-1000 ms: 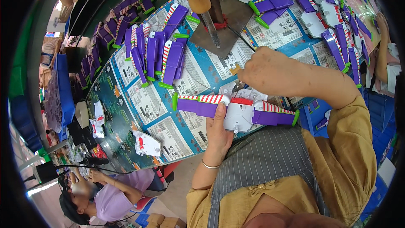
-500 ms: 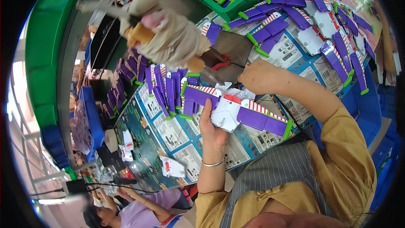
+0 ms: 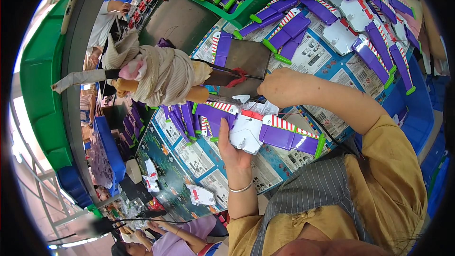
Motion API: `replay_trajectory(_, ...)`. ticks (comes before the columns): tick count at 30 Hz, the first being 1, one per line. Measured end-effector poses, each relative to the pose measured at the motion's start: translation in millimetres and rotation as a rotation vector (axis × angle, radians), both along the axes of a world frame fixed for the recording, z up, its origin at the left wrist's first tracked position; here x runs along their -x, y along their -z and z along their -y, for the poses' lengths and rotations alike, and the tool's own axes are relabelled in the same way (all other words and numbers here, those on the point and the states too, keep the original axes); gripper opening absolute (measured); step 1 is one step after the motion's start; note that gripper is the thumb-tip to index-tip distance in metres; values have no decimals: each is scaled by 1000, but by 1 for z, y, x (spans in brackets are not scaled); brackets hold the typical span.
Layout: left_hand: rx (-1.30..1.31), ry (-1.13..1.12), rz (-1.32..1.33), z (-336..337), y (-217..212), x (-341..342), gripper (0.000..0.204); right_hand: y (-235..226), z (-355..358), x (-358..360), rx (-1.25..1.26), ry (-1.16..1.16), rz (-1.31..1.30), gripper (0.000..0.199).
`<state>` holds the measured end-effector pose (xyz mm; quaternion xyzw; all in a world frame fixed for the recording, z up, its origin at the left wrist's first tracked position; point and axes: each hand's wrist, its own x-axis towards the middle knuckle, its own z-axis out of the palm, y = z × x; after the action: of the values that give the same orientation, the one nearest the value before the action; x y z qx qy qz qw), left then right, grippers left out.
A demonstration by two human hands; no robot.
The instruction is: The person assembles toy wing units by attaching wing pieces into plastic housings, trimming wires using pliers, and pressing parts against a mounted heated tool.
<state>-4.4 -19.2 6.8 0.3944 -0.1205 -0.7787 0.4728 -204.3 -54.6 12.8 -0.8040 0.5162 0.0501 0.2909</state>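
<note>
My left hand [image 3: 235, 155] holds a white toy jetpack-like body [image 3: 245, 132] from beneath, its thumb on one wing. Two purple wings [image 3: 289, 140] with red-and-white striped edges and green tips spread from the body. At its upper edge are a red part and a clear plastic piece [image 3: 265, 108]. My right hand [image 3: 280, 86] is closed just above that edge; its fingertips face away, and what they pinch is hidden. Left of it, a cloth-wrapped tool [image 3: 163, 76] with a dark metal end and a red tie [image 3: 237, 77] points toward the right hand.
A green crate [image 3: 237, 16] of purple wings stands at the back. More winged toys [image 3: 374, 59] pile up on the right, and others lie behind the wrapped tool. Two white body pieces [image 3: 201, 194] lie at left on the printed table covering. A co-worker [image 3: 182, 237] sits lower left.
The wrapped tool, blurred before, has swung left and down in the picture and now shows sharply. The whole view has shifted slightly. Both hands keep nearly the same pose at the toy.
</note>
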Motion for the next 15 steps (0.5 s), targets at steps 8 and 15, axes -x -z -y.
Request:
replay_trajectory(8,-27,-6,38,0,-2,-1,37,-3,-1,1,-6,7,27,25)
replay_trajectory(15,-11,1,-18,1,-2,0,37,-2,0,2,-6,6,44,25)
